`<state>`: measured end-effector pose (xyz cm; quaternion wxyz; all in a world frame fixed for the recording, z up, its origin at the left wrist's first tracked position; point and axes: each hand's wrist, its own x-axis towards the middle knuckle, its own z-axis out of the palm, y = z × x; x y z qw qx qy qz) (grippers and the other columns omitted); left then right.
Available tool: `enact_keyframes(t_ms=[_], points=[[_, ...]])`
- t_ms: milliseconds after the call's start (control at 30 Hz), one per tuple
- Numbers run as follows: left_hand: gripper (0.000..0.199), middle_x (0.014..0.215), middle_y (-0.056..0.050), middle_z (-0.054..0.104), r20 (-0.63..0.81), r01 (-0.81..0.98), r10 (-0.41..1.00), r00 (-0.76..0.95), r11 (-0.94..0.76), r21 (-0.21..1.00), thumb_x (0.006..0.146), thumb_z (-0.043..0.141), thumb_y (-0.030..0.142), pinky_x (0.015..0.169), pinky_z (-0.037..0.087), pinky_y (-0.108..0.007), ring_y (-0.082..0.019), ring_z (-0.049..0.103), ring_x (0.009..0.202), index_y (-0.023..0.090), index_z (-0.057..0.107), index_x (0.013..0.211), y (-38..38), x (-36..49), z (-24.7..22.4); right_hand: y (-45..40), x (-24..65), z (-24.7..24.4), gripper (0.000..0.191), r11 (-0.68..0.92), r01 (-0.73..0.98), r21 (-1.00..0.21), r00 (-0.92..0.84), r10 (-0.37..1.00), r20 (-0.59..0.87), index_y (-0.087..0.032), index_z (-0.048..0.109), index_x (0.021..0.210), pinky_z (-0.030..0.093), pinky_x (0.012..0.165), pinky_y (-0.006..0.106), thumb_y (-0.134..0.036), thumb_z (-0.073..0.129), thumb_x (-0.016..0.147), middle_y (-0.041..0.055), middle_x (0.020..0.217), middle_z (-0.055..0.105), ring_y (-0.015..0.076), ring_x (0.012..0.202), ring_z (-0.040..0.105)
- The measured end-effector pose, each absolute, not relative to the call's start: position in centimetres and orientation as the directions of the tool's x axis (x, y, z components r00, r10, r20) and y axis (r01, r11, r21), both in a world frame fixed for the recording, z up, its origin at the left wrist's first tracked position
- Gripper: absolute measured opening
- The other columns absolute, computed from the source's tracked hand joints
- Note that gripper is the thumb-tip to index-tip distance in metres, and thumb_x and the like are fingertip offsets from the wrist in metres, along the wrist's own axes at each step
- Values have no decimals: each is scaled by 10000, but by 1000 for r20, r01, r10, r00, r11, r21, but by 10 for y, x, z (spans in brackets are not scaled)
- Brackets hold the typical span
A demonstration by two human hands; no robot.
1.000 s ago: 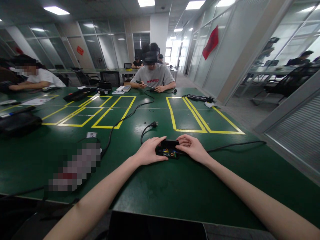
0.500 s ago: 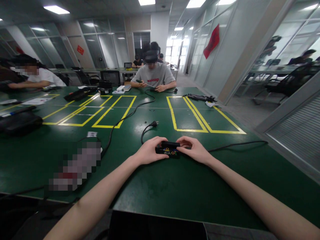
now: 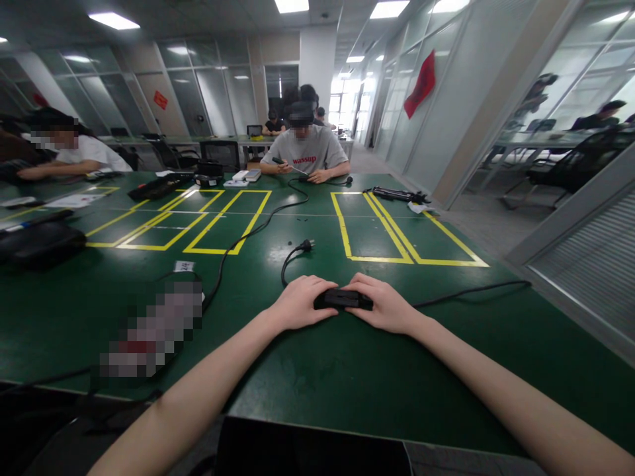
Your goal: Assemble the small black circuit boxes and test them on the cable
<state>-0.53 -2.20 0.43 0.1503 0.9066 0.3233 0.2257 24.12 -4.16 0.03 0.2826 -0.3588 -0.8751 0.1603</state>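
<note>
A black power adapter (image 3: 342,299) lies on the green table in front of me, its dark casing halves together and a thin seam showing along the near side. My left hand (image 3: 303,303) grips its left end, thumb in front and fingers behind. Around the right end, my right hand (image 3: 384,303) is closed in the same way. From behind my left hand a black cord curls up to a mains plug (image 3: 307,245). Another black cord (image 3: 471,289) runs off to the right from beside my right hand. My fingers hide both ends of the adapter.
Yellow tape outlines (image 3: 347,256) mark the green table (image 3: 347,383). A blurred-out object (image 3: 159,330) lies at left beside a long black cable (image 3: 258,228). A black tripod (image 3: 399,194) rests at the far right. Across the table a person (image 3: 310,152) holds something.
The adapter's upper casing piece has come down over the coloured circuit parts, which are now covered. My right hand has shifted from holding that piece to gripping the right end.
</note>
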Motion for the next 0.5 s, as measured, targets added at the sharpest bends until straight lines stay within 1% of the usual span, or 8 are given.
enact_keyframes(t_ms=[100, 233, 333, 367, 433, 500], points=[[272, 1065, -64, 748, 285, 539, 648, 706, -753, 377, 943, 694, 355, 950, 484, -384, -246, 680, 1009, 215, 705, 1176, -21, -4, 4, -42, 243, 0, 199, 711, 564, -421, -597, 703, 387, -216, 692, 1087, 518, 736, 332, -261, 672, 894, 74, 952, 645, 229, 853, 646], [261, 937, -59, 720, 293, 558, 646, 705, -760, 334, 930, 710, 409, 953, 473, -387, -237, 668, 944, 216, 750, 1100, -22, -5, 6, -40, 243, -1, 220, 727, 579, -368, -627, 686, 369, -200, 693, 1086, 511, 765, 361, -332, 686, 910, 98, 995, 684, 258, 883, 658], [293, 963, -67, 719, 307, 551, 636, 709, -770, 323, 928, 704, 420, 913, 491, -370, -237, 668, 937, 214, 744, 1132, -24, -4, 7, -39, 241, 0, 212, 728, 613, -308, -644, 686, 340, -193, 703, 1011, 496, 739, 368, -387, 651, 943, 99, 909, 701, 264, 842, 650], [317, 989, -70, 722, 315, 547, 634, 706, -771, 325, 925, 705, 427, 901, 497, -365, -237, 670, 939, 215, 734, 1159, -24, -4, 7, -40, 241, 0, 213, 724, 621, -301, -641, 690, 337, -196, 704, 998, 492, 732, 363, -393, 635, 954, 98, 895, 701, 258, 832, 649], [339, 1010, -72, 726, 326, 546, 635, 700, -771, 329, 926, 702, 439, 891, 504, -360, -234, 674, 934, 215, 727, 1180, -25, -4, 7, -40, 241, 1, 215, 719, 619, -316, -632, 695, 342, -207, 706, 1015, 494, 740, 356, -399, 630, 955, 99, 925, 712, 250, 843, 655], [313, 981, -70, 729, 326, 545, 634, 702, -772, 327, 938, 689, 446, 894, 505, -363, -232, 679, 918, 211, 741, 1137, -25, -3, 8, -40, 241, 2, 230, 719, 603, -347, -630, 695, 346, -215, 704, 1066, 504, 764, 359, -399, 649, 939, 102, 973, 724, 251, 867, 664]])
